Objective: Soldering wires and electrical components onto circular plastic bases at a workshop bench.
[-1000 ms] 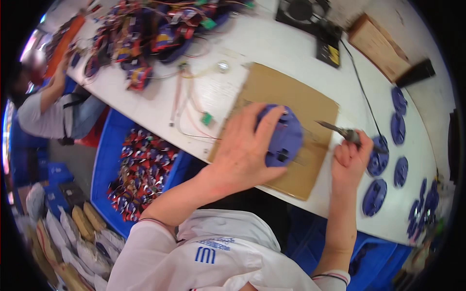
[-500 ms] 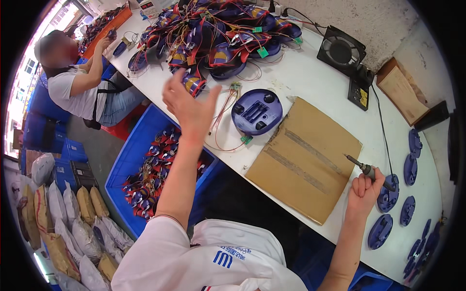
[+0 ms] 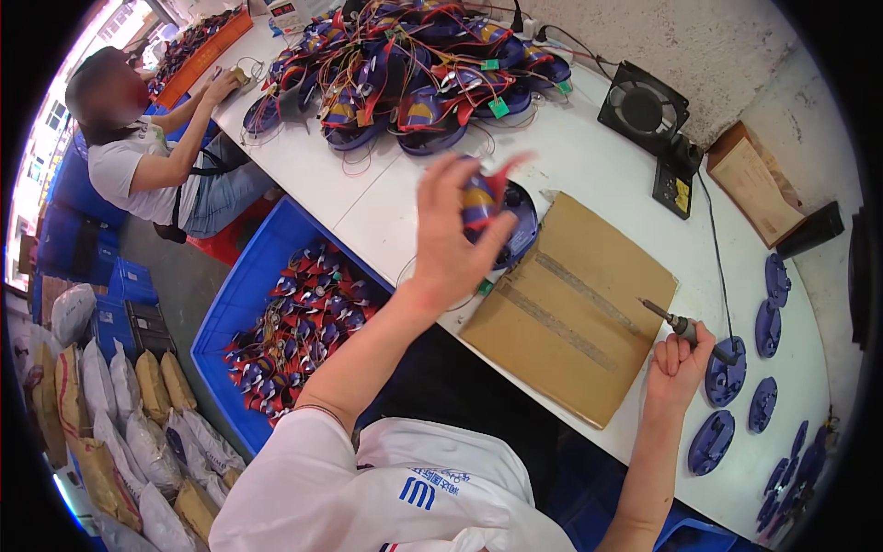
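My left hand [image 3: 451, 230] is closed around a red, blue and yellow plastic shell [image 3: 478, 204], slightly blurred, above the purple oval base [image 3: 522, 221]. Fingers and shell hide much of that base. A small green circuit board [image 3: 485, 287] shows beside my left wrist, at the cardboard's edge. My right hand [image 3: 679, 368] grips a soldering iron [image 3: 682, 326] by its handle, tip pointing up and left over the right side of the flat cardboard [image 3: 570, 313]. Several more purple bases [image 3: 725, 372] lie right of that hand.
A heap of wired shells [image 3: 414, 83] covers the table's far side. A black fan [image 3: 644, 103] stands near the wall, by a soldering stand [image 3: 679, 179]. Below the table's left edge is a blue crate [image 3: 225, 304] of shells. A co-worker [image 3: 156, 147] sits far left.
My left hand has taken the shell from the heap's near edge and brought it right, over the purple base. My right hand with the soldering iron has barely moved.
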Demonstrator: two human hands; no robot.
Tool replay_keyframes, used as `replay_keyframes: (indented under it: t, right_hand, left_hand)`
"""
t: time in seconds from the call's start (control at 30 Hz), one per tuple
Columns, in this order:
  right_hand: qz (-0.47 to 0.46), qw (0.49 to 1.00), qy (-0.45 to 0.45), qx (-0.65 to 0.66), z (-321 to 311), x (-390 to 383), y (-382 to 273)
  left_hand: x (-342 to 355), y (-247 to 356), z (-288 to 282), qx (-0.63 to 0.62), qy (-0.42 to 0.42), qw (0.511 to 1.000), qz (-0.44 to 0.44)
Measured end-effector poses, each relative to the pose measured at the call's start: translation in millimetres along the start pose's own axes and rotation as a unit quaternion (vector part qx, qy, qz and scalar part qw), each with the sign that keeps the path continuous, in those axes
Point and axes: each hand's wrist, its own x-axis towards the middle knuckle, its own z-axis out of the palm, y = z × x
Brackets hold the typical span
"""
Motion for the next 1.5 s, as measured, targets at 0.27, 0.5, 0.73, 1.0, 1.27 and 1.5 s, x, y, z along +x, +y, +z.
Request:
replay_keyframes:
  t: [0.27,0.5,0.73,1.0,1.27,1.5]
  right_hand:
    - [-0.006,1.000,0.023,0.000,-3,-3,-3]
    - [0.001,0.999,0.042,-0.009,8,-4,1]
    - [0.010,0.999,0.051,-0.011,9,1,2]
    - [-0.014,0.996,0.085,-0.022,2,5,4]
    - [-0.012,0.998,0.013,-0.062,-13,3,5]
    - [0.041,0.994,0.088,-0.056,25,10,18]
  left_hand:
    - [-2,18,-6,0.059,-0.165,0.975,-0.138]
    - [0,-3,-53,-0.012,-0.103,0.988,-0.111]
    - [186,-71,-121,0.029,0.142,0.988,-0.058]
    - [285,-227,-88,0.358,0.177,0.911,-0.106]
    - [300,-306,-83,0.348,-0.148,0.894,-0.240]
    - [358,-229,-82,0.628,-0.069,0.629,0.452]
